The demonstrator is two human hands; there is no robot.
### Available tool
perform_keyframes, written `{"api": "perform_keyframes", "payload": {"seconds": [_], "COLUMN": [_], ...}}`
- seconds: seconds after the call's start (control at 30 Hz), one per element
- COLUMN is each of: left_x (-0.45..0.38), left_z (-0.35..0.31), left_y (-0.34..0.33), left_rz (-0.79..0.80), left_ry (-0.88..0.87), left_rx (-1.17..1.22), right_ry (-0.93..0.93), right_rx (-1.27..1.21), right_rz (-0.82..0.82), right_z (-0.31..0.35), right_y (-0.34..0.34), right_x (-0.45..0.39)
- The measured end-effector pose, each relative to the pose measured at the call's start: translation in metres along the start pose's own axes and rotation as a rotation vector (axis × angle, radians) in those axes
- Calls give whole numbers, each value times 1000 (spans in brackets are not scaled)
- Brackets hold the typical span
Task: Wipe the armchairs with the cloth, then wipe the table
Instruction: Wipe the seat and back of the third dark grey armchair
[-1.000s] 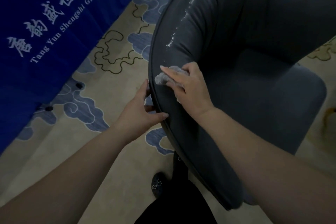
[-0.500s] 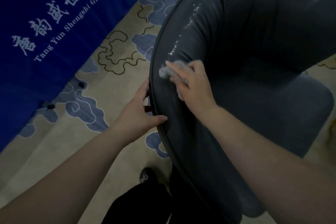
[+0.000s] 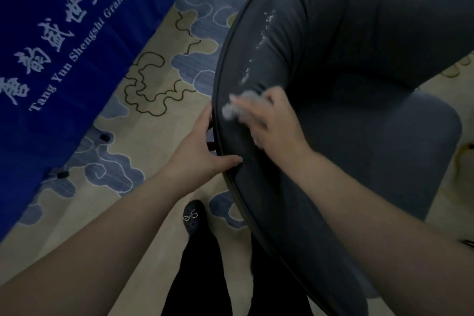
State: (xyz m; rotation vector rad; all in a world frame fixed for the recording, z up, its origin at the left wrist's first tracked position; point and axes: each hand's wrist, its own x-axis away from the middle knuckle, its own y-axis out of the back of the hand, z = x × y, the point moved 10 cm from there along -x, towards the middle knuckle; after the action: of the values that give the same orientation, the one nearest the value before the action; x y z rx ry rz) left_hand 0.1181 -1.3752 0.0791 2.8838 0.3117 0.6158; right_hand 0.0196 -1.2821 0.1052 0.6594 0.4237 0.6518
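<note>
A dark grey armchair (image 3: 359,64) with a curved padded back fills the right of the head view. My right hand (image 3: 274,120) presses a small grey cloth (image 3: 232,108) onto the top of the backrest; the hand is blurred and the cloth shows only past the fingertips. My left hand (image 3: 202,149) grips the outer rim of the backrest just below, thumb on top and fingers behind the edge. Wet streaks glint on the leather above the cloth.
A table draped in a blue printed cloth (image 3: 64,41) stands at the left, close to the chair. Patterned beige and blue carpet (image 3: 159,79) lies between them. My black shoe (image 3: 193,217) and dark trouser legs are at the bottom centre.
My right hand with the cloth has slid a little up along the backrest top. My left hand keeps its grip on the rim. My foot has stepped forward.
</note>
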Motion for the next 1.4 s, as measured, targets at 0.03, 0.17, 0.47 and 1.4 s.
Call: {"api": "perform_keyframes", "payload": {"seconds": [0.03,0.17,0.47,1.4], "left_x": [-4,-19,-41,-50], "left_z": [-1,-1,-18,-33], "left_y": [2,6,19,29], "left_rz": [22,135,315,347], "left_ry": [-2,-17,-69,-12], "left_rx": [-3,-2,-32,55], "right_ry": [31,53,-208,-578], "right_rx": [10,102,-25,-98], "right_rz": [28,9,-142,-408], "right_z": [6,17,-7,-5], "right_y": [-4,-2,8,13], "right_x": [21,24,-44,22]}}
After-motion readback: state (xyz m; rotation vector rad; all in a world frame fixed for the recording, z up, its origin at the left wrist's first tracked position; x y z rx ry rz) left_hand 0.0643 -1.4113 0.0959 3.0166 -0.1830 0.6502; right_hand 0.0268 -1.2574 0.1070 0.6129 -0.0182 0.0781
